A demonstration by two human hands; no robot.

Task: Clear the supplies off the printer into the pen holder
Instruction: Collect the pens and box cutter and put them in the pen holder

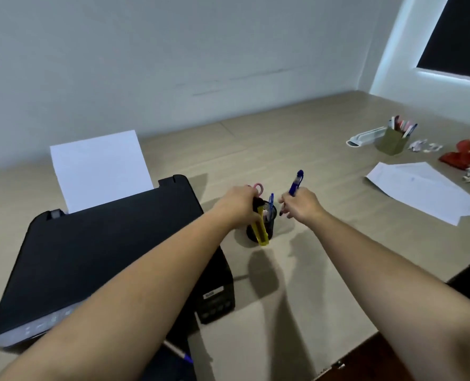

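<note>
A black mesh pen holder (272,214) stands on the desk just right of the black printer (96,254). My left hand (238,206) is shut on a yellow utility knife (262,232), which hangs tilted in front of the holder. Pink scissor handles (258,187) show just above that hand, and a blue pen (270,204) stands in the holder. My right hand (301,206) is right of the holder, shut on a blue pen (296,183) pointing upward. The printer's lid shows nothing on it where my left arm does not cover it.
White paper (99,166) stands in the printer's rear feeder. At the far right are white sheets (426,191), an olive pen cup (392,143), a red hole punch (460,158) and paper scraps. A pen (180,353) lies near the desk's front edge below the printer.
</note>
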